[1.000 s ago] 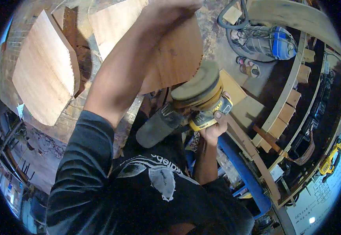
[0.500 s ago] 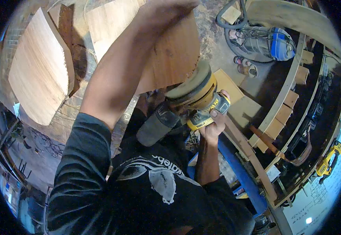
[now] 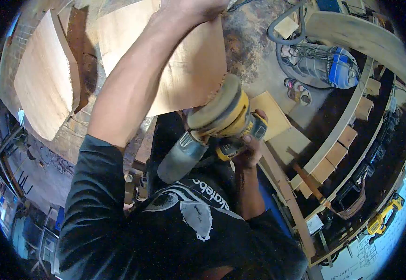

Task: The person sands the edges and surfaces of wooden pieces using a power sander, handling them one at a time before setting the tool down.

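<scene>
My right hand (image 3: 253,151) is wrapped round the body of a yellow-and-black random orbital sander (image 3: 233,114). The sander is tilted on its side, its round pad against or very close to the rough curved edge of a light wooden panel (image 3: 189,70). A grey dust canister (image 3: 182,158) sticks out from the sander towards my shirt. My left arm reaches across the panel, and my left hand (image 3: 196,7) is at its far part, cut off by the top of the view with its fingers hidden.
A second curved wooden panel (image 3: 49,77) lies on the worktable at left. Beyond, on the floor, are a blue-and-grey shop vacuum (image 3: 343,67) with its hose and some cans (image 3: 298,91). Wooden shelving (image 3: 338,135) runs along the right, near a yellow power tool (image 3: 386,215).
The sander and my right hand have shifted slightly left in view, and the dust canister has tipped. My left hand has moved up and left. The background has slid right as the view turned.
</scene>
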{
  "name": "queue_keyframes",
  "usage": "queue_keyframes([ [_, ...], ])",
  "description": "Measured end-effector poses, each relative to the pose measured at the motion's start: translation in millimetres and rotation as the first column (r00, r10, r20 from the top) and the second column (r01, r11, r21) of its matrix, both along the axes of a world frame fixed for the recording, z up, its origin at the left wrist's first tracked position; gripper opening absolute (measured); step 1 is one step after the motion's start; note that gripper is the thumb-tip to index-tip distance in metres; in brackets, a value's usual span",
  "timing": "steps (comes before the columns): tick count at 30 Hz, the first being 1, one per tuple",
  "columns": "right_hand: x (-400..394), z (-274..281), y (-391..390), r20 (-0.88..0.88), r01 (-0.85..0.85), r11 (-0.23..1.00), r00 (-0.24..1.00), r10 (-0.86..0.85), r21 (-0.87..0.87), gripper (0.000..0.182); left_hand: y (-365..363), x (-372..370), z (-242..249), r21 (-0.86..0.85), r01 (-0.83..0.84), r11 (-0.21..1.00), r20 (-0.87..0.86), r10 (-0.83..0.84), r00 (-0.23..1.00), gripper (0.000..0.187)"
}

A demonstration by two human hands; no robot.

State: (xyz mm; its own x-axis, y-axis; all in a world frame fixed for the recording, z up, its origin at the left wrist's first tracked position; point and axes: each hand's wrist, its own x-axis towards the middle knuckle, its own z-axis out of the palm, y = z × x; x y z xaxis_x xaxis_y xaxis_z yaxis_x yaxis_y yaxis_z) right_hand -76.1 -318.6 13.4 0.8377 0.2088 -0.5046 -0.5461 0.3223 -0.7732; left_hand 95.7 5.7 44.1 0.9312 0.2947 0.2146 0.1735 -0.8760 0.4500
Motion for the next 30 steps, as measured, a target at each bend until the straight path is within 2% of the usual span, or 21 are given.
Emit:
queue_keyframes([
  [1,4.3,0.9,-1.4,-0.022,-0.039,0.999,0.999,0.039,-0.028,0.098,-1.5,0.0,2.5,-0.003,-0.012,1.0,-0.051,0.012,0.999,0.026],
  [2,7.2,-6.0,-5.8,-0.024,-0.042,0.999,0.999,0.042,-0.025,0.098,-2.3,1.0,0.9,-0.001,-0.015,1.0,-0.053,0.015,0.998,0.026],
  [4,10.1,-18.5,-9.7,0.037,-0.044,0.983,0.998,0.051,-0.177,0.103,-1.4,-2.0,-4.8,0.001,0.016,1.0,0.101,-0.016,0.995,0.025],
  [8,17.8,-4.4,-5.9,0.05,-0.041,0.992,0.998,0.047,-0.118,0.105,1.3,1.2,-10.3,0.016,0.016,1.0,0.106,-0.018,0.994,0.025],
  [10,20.9,0.4,-6.4,0.088,-0.09,0.975,0.99,0.11,-0.205,0.105,1.9,1.6,-5.9,0.003,0.012,1.0,0.088,-0.012,0.996,0.025],
  [12,23.0,2.7,-7.4,0.061,-0.093,0.976,0.992,0.107,-0.199,0.104,2.2,2.9,-5.4,-0.003,0.004,1.0,0.066,-0.004,0.998,0.025],
  [14,23.6,-3.3,-11.0,0.029,-0.103,0.977,0.994,0.11,-0.186,0.102,4.6,0.1,-3.7,0.0,-0.01,1.0,0.038,0.01,0.999,0.025],
  [17,25.9,-22.5,-29.4,0.027,-0.154,0.968,0.986,0.163,-0.2,0.098,6.3,-1.9,-0.6,-0.001,0.015,1.0,0.088,-0.014,0.996,0.025],
  [22,26.7,-30.6,-37.2,0.089,-0.219,0.973,0.97,0.226,-0.077,0.085,9.0,-1.7,-1.8,0.013,0.017,1.0,0.069,-0.017,0.997,0.024],
  [26,30.0,-19.6,-26.9,0.108,-0.225,0.961,0.964,0.243,-0.159,0.086,7.9,-2.0,1.5,0.007,0.015,1.0,0.035,-0.016,0.999,0.024],
  [28,30.8,-12.6,-21.4,0.079,-0.144,0.984,0.985,0.153,-0.109,0.09,7.7,-1.7,-3.7,-0.023,0.015,1.0,0.096,-0.012,0.995,0.025],
  [30,33.4,-0.5,-13.6,0.083,-0.142,0.977,0.984,0.157,-0.16,0.091,9.4,-1.6,-3.4,-0.032,0.02,0.999,0.087,-0.017,0.996,0.025],
])
